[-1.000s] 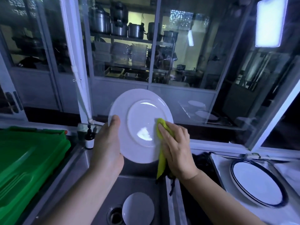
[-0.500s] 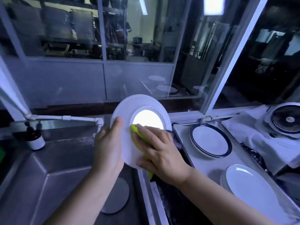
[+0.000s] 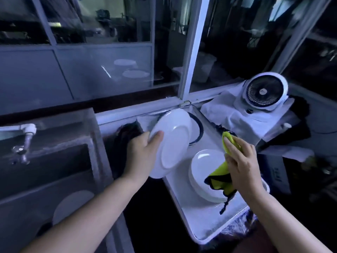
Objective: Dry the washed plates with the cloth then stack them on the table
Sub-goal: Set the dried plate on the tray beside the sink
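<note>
Plates seen: four spots. One white plate (image 3: 171,141), tilted on edge, was gripped at its rim by the left hand (image 3: 144,152), thumb on the face and fingers behind, just above the tray's left side. One stack of white plates (image 3: 202,172) sat on the tray (image 3: 191,221); number in the stack couldn't be told. One blue-rimmed plate (image 3: 197,128) lay flat at the tray's far end, partly hidden behind the held plate. One more plate (image 3: 71,205) lay in the sink (image 3: 45,179).

One yellow-green cloth (image 3: 218,172), clutched in the right hand (image 3: 240,161), hung over the stack. One faucet (image 3: 25,136) stood over the sink. One white fan (image 3: 264,92) stood on a white towel (image 3: 237,115) beyond the tray.
</note>
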`<move>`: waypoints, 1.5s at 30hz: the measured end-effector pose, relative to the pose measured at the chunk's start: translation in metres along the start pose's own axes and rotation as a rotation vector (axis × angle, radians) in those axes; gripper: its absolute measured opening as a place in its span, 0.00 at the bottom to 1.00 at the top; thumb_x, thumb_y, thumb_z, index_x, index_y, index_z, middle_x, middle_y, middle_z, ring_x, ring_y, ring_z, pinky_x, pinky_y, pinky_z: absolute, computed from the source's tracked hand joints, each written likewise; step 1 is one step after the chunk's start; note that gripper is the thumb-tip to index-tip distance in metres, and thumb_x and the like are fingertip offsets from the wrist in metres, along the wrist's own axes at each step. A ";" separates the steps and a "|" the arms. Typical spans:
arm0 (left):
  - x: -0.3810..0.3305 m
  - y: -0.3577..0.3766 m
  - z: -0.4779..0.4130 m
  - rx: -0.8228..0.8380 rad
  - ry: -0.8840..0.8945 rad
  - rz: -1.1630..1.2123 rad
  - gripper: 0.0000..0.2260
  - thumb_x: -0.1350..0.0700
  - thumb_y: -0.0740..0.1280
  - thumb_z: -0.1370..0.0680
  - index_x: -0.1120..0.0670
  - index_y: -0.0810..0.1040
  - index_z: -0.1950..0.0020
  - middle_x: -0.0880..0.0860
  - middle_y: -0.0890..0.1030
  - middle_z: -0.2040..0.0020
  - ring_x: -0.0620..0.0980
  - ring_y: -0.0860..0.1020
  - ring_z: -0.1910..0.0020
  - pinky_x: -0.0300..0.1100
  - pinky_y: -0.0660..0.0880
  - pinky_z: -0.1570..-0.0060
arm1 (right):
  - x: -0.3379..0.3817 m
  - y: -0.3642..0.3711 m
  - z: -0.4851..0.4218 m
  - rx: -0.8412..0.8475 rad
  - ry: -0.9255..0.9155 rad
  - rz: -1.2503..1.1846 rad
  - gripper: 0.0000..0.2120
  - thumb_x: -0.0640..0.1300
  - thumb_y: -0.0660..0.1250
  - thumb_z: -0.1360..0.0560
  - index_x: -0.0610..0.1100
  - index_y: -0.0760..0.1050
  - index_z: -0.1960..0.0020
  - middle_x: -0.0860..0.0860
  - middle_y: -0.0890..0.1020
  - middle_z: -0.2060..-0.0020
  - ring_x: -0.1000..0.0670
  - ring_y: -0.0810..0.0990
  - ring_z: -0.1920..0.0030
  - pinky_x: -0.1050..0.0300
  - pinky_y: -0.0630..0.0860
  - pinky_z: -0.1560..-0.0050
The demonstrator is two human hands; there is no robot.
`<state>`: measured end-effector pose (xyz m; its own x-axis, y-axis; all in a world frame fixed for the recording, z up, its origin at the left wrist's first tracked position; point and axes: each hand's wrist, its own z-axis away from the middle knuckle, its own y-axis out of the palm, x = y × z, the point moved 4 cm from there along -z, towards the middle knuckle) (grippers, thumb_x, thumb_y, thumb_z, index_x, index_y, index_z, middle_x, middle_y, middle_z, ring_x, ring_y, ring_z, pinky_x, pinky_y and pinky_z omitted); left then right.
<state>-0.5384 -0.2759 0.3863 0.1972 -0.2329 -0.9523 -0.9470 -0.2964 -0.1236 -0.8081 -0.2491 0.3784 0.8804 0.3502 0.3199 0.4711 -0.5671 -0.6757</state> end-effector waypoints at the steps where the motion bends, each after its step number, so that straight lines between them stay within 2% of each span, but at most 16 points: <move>1: 0.001 0.023 0.002 0.055 0.037 -0.061 0.21 0.42 0.64 0.28 0.57 0.65 0.71 0.43 0.64 0.75 0.41 0.61 0.73 0.40 0.59 0.71 | -0.020 -0.009 0.003 -0.016 0.024 0.006 0.19 0.32 0.63 0.28 0.36 0.77 0.37 0.37 0.77 0.41 0.36 0.73 0.48 0.47 0.69 0.45; 5: -0.004 0.103 0.014 0.223 0.390 -0.404 0.20 0.45 0.64 0.25 0.51 0.60 0.72 0.48 0.64 0.78 0.44 0.65 0.76 0.40 0.62 0.74 | -0.087 -0.037 0.011 -0.060 0.105 0.011 0.19 0.27 0.66 0.27 0.35 0.76 0.36 0.35 0.76 0.40 0.33 0.73 0.44 0.42 0.71 0.42; 7: -0.004 0.131 0.022 0.251 0.609 -0.521 0.17 0.47 0.62 0.25 0.53 0.67 0.71 0.49 0.68 0.77 0.52 0.70 0.76 0.37 0.63 0.75 | -0.111 -0.045 0.014 -0.072 0.129 -0.011 0.21 0.26 0.66 0.27 0.34 0.74 0.36 0.35 0.75 0.39 0.33 0.73 0.42 0.37 0.71 0.42; 11: 0.010 0.174 0.038 0.330 0.929 -0.711 0.19 0.47 0.59 0.22 0.55 0.81 0.67 0.49 0.78 0.72 0.51 0.78 0.72 0.39 0.68 0.79 | -0.144 -0.055 0.020 -0.140 0.123 -0.006 0.21 0.30 0.64 0.27 0.35 0.73 0.35 0.37 0.75 0.40 0.37 0.73 0.43 0.36 0.72 0.42; 13: 0.019 0.188 0.047 0.344 1.054 -0.769 0.20 0.48 0.58 0.21 0.54 0.81 0.67 0.48 0.77 0.72 0.49 0.78 0.72 0.40 0.68 0.79 | -0.154 -0.060 0.019 -0.166 0.116 -0.020 0.21 0.31 0.63 0.27 0.36 0.73 0.34 0.39 0.75 0.42 0.39 0.73 0.45 0.40 0.73 0.45; 16: 0.036 0.201 0.058 0.349 1.172 -0.826 0.20 0.50 0.57 0.19 0.53 0.79 0.67 0.48 0.74 0.72 0.49 0.74 0.73 0.41 0.66 0.81 | -0.166 -0.065 0.017 -0.186 0.047 -0.047 0.22 0.29 0.63 0.28 0.37 0.72 0.34 0.45 0.72 0.51 0.41 0.69 0.55 0.49 0.70 0.57; 18: 0.046 0.206 0.063 0.334 1.211 -0.871 0.22 0.50 0.54 0.18 0.53 0.78 0.67 0.48 0.72 0.72 0.48 0.72 0.74 0.41 0.65 0.81 | -0.174 -0.064 0.021 -0.190 0.095 -0.040 0.22 0.30 0.64 0.27 0.38 0.72 0.34 0.49 0.72 0.47 0.46 0.71 0.50 0.60 0.71 0.50; 20: 0.054 0.210 0.067 0.330 1.239 -0.886 0.21 0.50 0.55 0.18 0.53 0.79 0.66 0.49 0.73 0.71 0.48 0.72 0.74 0.42 0.65 0.80 | -0.178 -0.062 0.024 -0.185 0.147 -0.048 0.22 0.31 0.64 0.27 0.39 0.73 0.34 0.52 0.71 0.43 0.51 0.71 0.45 0.68 0.65 0.40; 23: 0.065 0.215 0.074 0.350 1.261 -0.914 0.21 0.49 0.55 0.18 0.53 0.81 0.64 0.48 0.75 0.70 0.49 0.73 0.73 0.42 0.67 0.78 | -0.175 -0.060 0.023 -0.176 0.135 -0.040 0.20 0.30 0.64 0.27 0.35 0.73 0.35 0.52 0.71 0.45 0.52 0.71 0.49 0.76 0.61 0.41; 26: 0.072 0.221 0.082 0.373 1.270 -0.928 0.21 0.48 0.56 0.19 0.53 0.80 0.65 0.49 0.74 0.70 0.49 0.72 0.73 0.42 0.66 0.77 | -0.174 -0.056 0.026 -0.150 0.187 -0.043 0.21 0.29 0.65 0.27 0.35 0.73 0.35 0.49 0.73 0.41 0.54 0.70 0.43 0.65 0.64 0.38; 28: 0.076 0.224 0.086 0.383 1.264 -0.933 0.20 0.47 0.58 0.20 0.53 0.80 0.66 0.49 0.74 0.70 0.49 0.73 0.73 0.41 0.67 0.76 | -0.174 -0.051 0.029 -0.112 0.244 -0.045 0.23 0.25 0.67 0.28 0.35 0.73 0.35 0.39 0.75 0.41 0.47 0.71 0.41 0.52 0.67 0.40; 30: 0.081 0.227 0.090 0.423 1.246 -0.964 0.14 0.45 0.68 0.25 0.53 0.80 0.66 0.49 0.75 0.70 0.50 0.73 0.72 0.40 0.68 0.75 | -0.174 -0.047 0.031 -0.069 0.268 -0.039 0.24 0.23 0.67 0.30 0.35 0.73 0.35 0.36 0.75 0.41 0.40 0.73 0.43 0.47 0.68 0.42; 32: 0.087 0.230 0.094 0.485 1.211 -1.012 0.13 0.44 0.76 0.33 0.52 0.80 0.65 0.49 0.75 0.69 0.50 0.73 0.72 0.40 0.69 0.73 | -0.175 -0.043 0.033 -0.036 0.262 -0.031 0.25 0.23 0.68 0.30 0.35 0.74 0.35 0.36 0.75 0.42 0.40 0.72 0.44 0.47 0.68 0.43; 37: 0.096 0.238 0.099 0.539 1.141 -1.031 0.23 0.31 0.70 0.34 0.52 0.78 0.66 0.48 0.73 0.69 0.49 0.72 0.71 0.39 0.69 0.71 | -0.172 -0.027 0.033 0.039 0.170 -0.011 0.21 0.27 0.66 0.30 0.34 0.75 0.37 0.37 0.77 0.44 0.47 0.71 0.44 0.54 0.66 0.44; 41: 0.098 0.242 0.102 0.606 1.083 -1.043 0.24 0.29 0.69 0.36 0.51 0.77 0.67 0.47 0.74 0.69 0.48 0.72 0.70 0.38 0.69 0.70 | -0.164 -0.010 0.025 0.128 0.142 -0.010 0.19 0.31 0.65 0.29 0.34 0.77 0.38 0.37 0.78 0.44 0.38 0.75 0.47 0.50 0.67 0.45; 45: 0.100 0.243 0.104 0.643 1.033 -1.020 0.22 0.30 0.68 0.36 0.49 0.81 0.65 0.46 0.78 0.65 0.47 0.76 0.67 0.37 0.71 0.69 | -0.147 0.013 0.006 0.231 0.076 -0.010 0.22 0.24 0.69 0.32 0.35 0.78 0.39 0.37 0.78 0.44 0.35 0.76 0.50 0.50 0.67 0.45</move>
<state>-0.7749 -0.2747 0.2325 0.6162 -0.7715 0.1584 -0.2073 -0.3529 -0.9124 -0.9319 -0.3033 0.3181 0.8814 0.2925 0.3708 0.4625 -0.3752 -0.8033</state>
